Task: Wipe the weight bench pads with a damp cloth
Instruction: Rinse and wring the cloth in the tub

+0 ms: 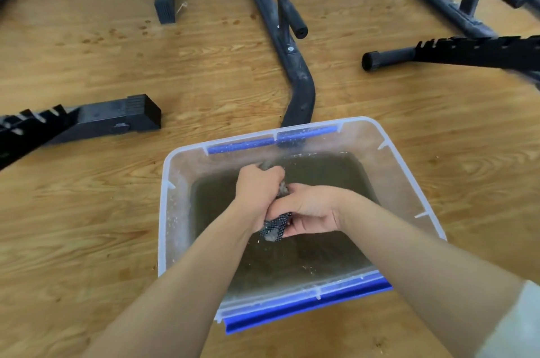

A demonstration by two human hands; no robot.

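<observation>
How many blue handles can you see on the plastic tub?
2: one blue handle on the far rim of the tub, another blue handle on the near rim, closest to the person.

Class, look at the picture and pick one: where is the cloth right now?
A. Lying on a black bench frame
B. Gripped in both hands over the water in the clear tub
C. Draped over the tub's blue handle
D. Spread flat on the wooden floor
B: the left hand and right hand both clutch the bunched cloth above the murky water in the clear tub.
</observation>
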